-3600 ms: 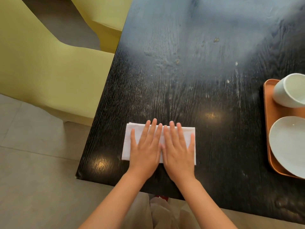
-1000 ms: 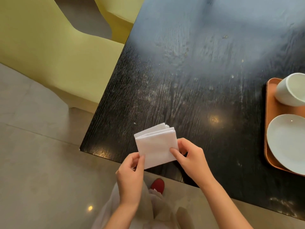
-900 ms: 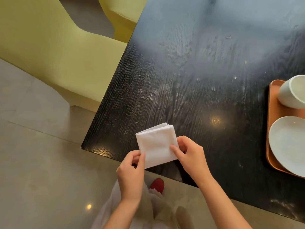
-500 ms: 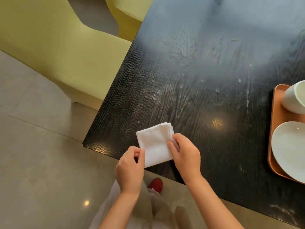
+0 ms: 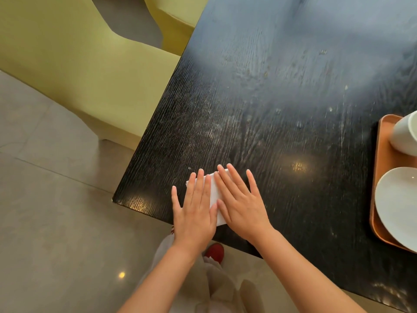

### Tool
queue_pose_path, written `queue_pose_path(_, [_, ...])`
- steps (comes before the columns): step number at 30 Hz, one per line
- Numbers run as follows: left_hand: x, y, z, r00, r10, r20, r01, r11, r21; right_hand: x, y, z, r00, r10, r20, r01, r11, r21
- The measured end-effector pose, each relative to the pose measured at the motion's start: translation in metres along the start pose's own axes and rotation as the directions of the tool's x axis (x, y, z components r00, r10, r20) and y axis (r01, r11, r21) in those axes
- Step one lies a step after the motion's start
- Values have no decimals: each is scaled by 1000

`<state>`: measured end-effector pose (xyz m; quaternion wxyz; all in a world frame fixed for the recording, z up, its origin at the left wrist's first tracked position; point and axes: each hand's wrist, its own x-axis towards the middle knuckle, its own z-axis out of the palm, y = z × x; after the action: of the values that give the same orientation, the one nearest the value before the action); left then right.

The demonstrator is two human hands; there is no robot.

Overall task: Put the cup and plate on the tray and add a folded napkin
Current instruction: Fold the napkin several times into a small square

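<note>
A white folded napkin [image 5: 214, 199] lies flat on the black table [image 5: 282, 114] near its front left corner. My left hand [image 5: 194, 211] and my right hand [image 5: 242, 204] lie palm down on it side by side, fingers spread, covering most of it. At the right edge of the view an orange tray [image 5: 381, 177] carries a white cup [image 5: 405, 134] at the back and a white plate [image 5: 397, 206] in front of it; both are partly cut off by the frame.
Yellow-green chairs [image 5: 74, 64] stand to the left of the table and at its far left corner. Grey tiled floor [image 5: 45, 222] lies beyond the table's left and front edges. My legs and a red shoe [image 5: 215, 253] show below the table edge.
The napkin was held up between my fingertips above the table edge; now it lies on the table and both hands press flat on it.
</note>
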<state>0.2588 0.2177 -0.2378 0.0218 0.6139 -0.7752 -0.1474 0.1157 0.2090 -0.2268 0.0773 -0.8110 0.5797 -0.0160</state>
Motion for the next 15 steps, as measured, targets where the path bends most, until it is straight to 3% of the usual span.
queue_pose_path(5, [4,-5,0,998,44,37,-45,999,20,4,5,2,995,-3,103,3,1000,3])
queue_pose_path(12, [-3,-46,-8,948,303,99,-309,950,50,-8,9,2,991,19,132,-18,1000,-7])
queue_pose_path(15, [0,-51,-10,939,323,121,-329,944,35,-7,9,3,989,24,143,-23,1000,-11])
